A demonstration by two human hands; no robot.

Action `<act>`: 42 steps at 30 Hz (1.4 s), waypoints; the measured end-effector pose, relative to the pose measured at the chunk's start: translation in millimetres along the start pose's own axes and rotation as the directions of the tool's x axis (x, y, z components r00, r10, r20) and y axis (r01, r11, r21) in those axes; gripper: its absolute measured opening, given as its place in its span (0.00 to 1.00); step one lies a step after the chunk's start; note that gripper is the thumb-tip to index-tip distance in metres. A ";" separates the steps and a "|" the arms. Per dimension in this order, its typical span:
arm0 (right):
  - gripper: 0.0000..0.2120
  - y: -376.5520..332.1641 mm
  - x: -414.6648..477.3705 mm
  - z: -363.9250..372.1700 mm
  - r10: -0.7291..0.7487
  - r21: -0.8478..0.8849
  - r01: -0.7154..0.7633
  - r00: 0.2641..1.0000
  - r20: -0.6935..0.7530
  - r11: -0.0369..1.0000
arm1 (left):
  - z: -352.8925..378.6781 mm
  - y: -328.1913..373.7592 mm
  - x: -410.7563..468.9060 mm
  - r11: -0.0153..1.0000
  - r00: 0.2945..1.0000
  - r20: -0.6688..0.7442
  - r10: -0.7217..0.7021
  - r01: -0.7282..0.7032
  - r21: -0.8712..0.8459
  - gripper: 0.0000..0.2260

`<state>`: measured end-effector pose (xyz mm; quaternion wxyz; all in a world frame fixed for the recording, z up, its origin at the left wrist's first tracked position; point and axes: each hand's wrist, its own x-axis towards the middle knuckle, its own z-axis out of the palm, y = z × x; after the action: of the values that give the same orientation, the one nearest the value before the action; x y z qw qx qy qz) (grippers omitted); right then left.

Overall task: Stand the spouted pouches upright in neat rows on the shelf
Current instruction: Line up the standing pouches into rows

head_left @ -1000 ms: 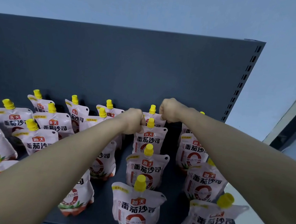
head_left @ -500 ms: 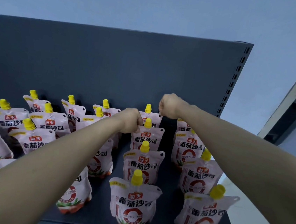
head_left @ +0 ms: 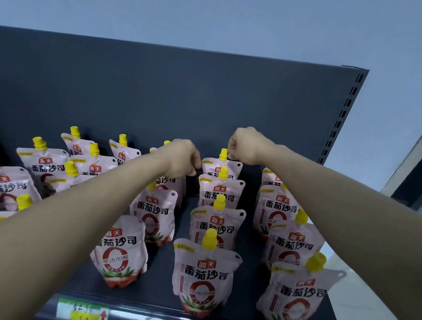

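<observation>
Pink-white spouted pouches with yellow caps stand on the dark shelf (head_left: 159, 292) in rows running front to back. At the back of the third row stands the rear pouch (head_left: 221, 166). My left hand (head_left: 182, 160) has its fingers curled at that pouch's top left corner. My right hand (head_left: 248, 145) pinches its top edge just right of the yellow cap (head_left: 223, 154). Both fingertips are partly hidden behind the knuckles. The front pouch of this row (head_left: 204, 276) stands upright near the shelf edge.
The dark back panel (head_left: 160, 89) rises behind the pouches, and a slotted upright (head_left: 345, 109) closes the right end. A price label (head_left: 82, 311) sits on the front rail. Pouches at the left (head_left: 4, 185) lean and crowd together. My forearms cross over the second and right-hand rows.
The view has shifted slightly. Both hands stay at the back of the third row. My left hand has drawn a little to the left, away from the caps.
</observation>
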<state>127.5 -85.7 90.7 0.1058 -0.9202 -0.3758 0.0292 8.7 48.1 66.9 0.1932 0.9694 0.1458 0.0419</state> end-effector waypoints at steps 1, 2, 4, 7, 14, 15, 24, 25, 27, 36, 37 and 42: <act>0.10 -4.6 -1.2 -0.1 -0.017 0.006 0.017 1.000 0.000 1.000 | -2.8 -2.1 -3.1 1.000 1.000 -0.001 -0.001 0.001 0.002 0.08; 0.10 -9.6 -2.0 0.1 -0.036 0.016 0.036 0.999 0.003 0.999 | -5.9 -4.4 -6.7 1.000 1.000 -0.001 0.001 -0.001 0.000 0.08; 0.08 -21.5 -2.7 1.7 -0.076 0.039 0.075 0.997 0.015 0.996 | -12.8 -10.8 -14.8 1.000 1.000 -0.019 -0.001 0.001 -0.011 0.08; 0.07 -42.0 -2.6 6.5 -0.124 0.055 0.123 0.992 0.024 0.991 | -25.0 -27.2 -30.8 0.999 0.997 -0.071 -0.039 0.037 -0.029 0.07; 0.07 -86.7 7.0 21.0 -0.192 0.002 0.193 0.979 0.066 0.981 | -45.0 -69.9 -66.7 0.992 0.985 -0.114 -0.129 0.129 -0.010 0.07; 0.07 -90.1 8.9 23.0 -0.191 -0.010 0.193 0.979 0.068 0.981 | -45.6 -73.2 -69.3 0.991 0.985 -0.109 -0.131 0.131 -0.004 0.08; 0.10 -88.1 35.8 33.9 -0.144 -0.085 0.154 0.983 0.115 0.984 | -42.8 -84.8 -48.3 0.993 0.989 -0.088 -0.119 0.120 0.013 0.11; 0.11 -86.3 40.6 34.1 -0.146 -0.090 0.157 0.982 0.119 0.984 | -42.8 -84.7 -43.2 0.993 0.990 -0.079 -0.116 0.118 0.016 0.11; 0.11 -84.8 50.7 33.8 -0.154 -0.100 0.167 0.979 0.131 0.981 | -42.4 -84.7 -32.1 0.992 0.990 -0.072 -0.120 0.122 0.027 0.11; 0.11 -86.7 83.8 45.1 -0.166 -0.184 0.215 0.954 0.249 0.959 | -29.9 -94.9 10.9 0.983 0.986 0.062 -0.153 0.146 0.110 0.15; 0.11 -86.6 85.3 45.4 -0.159 -0.199 0.217 0.949 0.271 0.956 | -28.1 -96.0 14.3 0.986 0.988 0.070 -0.139 0.132 0.105 0.15; 0.09 -86.4 94.3 49.9 -0.084 -0.183 0.152 0.940 0.332 0.971 | -21.1 -101.4 29.9 0.984 0.983 0.143 -0.116 0.094 0.150 0.01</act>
<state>129.2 48.7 63.2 -0.0513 -0.8847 -0.4438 0.1333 7.3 154.2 47.9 0.1356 0.9720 0.1844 -0.0524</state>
